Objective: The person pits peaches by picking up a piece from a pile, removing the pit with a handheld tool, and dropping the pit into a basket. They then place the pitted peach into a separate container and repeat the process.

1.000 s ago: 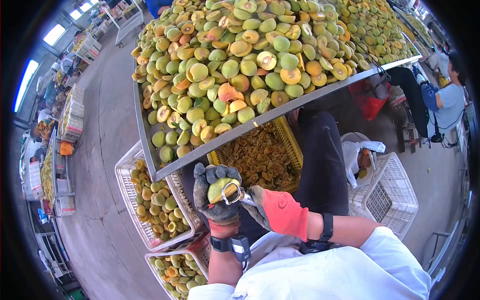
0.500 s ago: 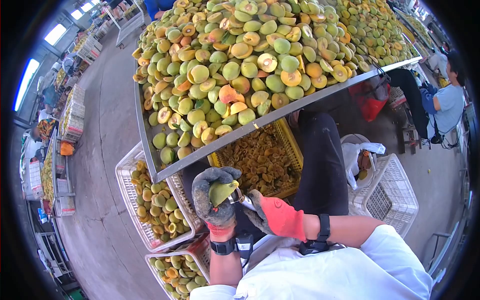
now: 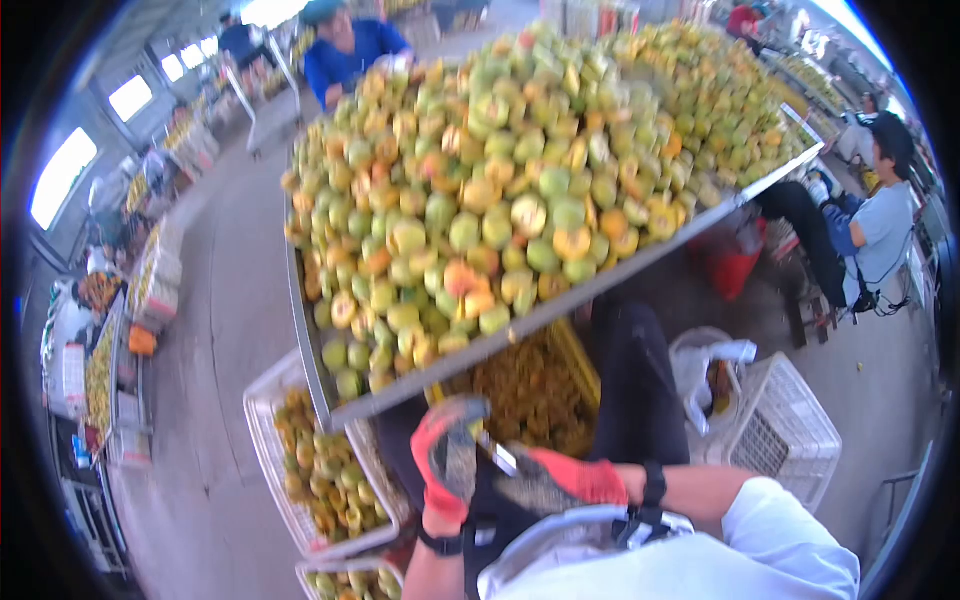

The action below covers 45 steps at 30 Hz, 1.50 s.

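Note:
My left hand (image 3: 450,455), in a red and dark grey glove, is closed with its back turned up. Only a blurred yellowish sliver of a fruit half (image 3: 482,437) shows at its fingers; the rest is hidden. My right hand (image 3: 565,477), gloved the same way, grips a small silver metal pitting tool (image 3: 502,458) that points at the left hand. Both hands are in front of my lap, below the edge of a metal-rimmed table (image 3: 440,392) heaped with halved green-yellow stone fruit (image 3: 465,230).
A yellow crate (image 3: 583,372) of brownish scraps lies under the table. White crates (image 3: 262,420) of fruit halves stand at left. At right are a white crate (image 3: 795,415) and a bucket with a plastic bag (image 3: 695,375). A person in blue (image 3: 345,60) is behind the heap; another (image 3: 885,220) sits at right.
My view has tilted up, showing the person in blue behind the heap. My left hand has turned so its back faces up, hiding most of the fruit half. The tool remains in my right hand.

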### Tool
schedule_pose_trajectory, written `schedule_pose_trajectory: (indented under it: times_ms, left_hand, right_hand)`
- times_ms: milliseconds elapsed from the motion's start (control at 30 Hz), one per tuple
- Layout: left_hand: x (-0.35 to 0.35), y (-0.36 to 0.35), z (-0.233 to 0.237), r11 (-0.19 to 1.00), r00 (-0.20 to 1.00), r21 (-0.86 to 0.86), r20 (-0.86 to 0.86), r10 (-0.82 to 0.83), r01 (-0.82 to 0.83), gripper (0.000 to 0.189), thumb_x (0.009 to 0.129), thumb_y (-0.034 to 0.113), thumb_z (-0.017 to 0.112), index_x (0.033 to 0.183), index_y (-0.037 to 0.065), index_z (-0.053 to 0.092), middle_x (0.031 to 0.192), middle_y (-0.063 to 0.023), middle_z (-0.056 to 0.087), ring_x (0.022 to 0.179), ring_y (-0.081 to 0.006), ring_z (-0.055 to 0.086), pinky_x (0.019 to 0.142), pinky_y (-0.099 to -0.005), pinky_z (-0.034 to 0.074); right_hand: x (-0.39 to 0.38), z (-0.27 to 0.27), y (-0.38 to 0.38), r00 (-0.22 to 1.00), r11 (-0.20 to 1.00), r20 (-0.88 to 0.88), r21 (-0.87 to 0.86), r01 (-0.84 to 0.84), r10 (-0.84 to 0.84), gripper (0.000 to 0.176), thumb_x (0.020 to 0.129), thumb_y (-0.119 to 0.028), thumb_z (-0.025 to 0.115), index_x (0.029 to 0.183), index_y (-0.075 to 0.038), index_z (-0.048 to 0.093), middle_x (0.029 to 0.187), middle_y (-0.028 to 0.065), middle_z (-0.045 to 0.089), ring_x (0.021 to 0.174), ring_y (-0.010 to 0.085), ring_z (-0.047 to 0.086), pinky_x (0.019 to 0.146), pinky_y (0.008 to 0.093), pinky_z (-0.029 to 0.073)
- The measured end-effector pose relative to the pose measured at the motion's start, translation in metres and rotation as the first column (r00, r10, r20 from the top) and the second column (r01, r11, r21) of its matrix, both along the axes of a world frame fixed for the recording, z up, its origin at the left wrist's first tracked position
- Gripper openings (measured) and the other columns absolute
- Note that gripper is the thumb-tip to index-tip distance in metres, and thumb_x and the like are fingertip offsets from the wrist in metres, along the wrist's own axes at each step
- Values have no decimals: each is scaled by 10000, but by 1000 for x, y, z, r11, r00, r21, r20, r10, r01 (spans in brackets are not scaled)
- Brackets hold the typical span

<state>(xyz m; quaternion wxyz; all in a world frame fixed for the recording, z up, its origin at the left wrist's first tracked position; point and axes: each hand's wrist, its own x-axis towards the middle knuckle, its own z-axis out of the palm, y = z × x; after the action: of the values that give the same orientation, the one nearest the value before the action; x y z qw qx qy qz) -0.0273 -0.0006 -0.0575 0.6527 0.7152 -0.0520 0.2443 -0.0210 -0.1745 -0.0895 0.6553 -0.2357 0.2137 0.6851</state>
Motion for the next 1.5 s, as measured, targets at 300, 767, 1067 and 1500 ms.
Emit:
schedule_pose_trajectory:
  times_ms: [300,767,1067,1500]
  left_hand:
    - [19,-26,20,928,949,235,195,248,-290,277,877,189,529,821,-48,662,804,-157,670,755,-259,644,715,-324,505]
    - [29,-30,-11,953,957,-80,-16,291,-291,499,968,377,466,785,-59,625,707,-115,642,643,-177,591,624,-292,480]
    - [30,-38,-11,925,925,23,32,378,-378,215,785,178,601,831,-16,681,810,-134,676,758,-268,648,731,-337,511]
    - [35,-28,6,967,841,-149,-533,98,-207,317,967,248,528,847,-25,636,809,-68,659,719,-159,608,663,-279,490]
  right_hand:
    - [8,-38,5,544,948,792,316,21,-276,526,827,-298,689,1241,-68,460,1117,-2,545,960,57,511,782,225,433]
    - [16,-2,-10,703,830,633,547,-109,-324,736,737,-428,776,1311,-103,450,1208,-16,533,1091,71,483,926,236,398]
    - [11,-41,4,463,976,862,212,45,-208,255,909,-194,620,1137,-115,540,949,-43,571,822,28,488,676,207,419]
    - [18,-9,-2,946,1000,325,-19,-6,12,519,952,-603,286,896,-167,561,676,-37,560,459,108,485,388,219,331]
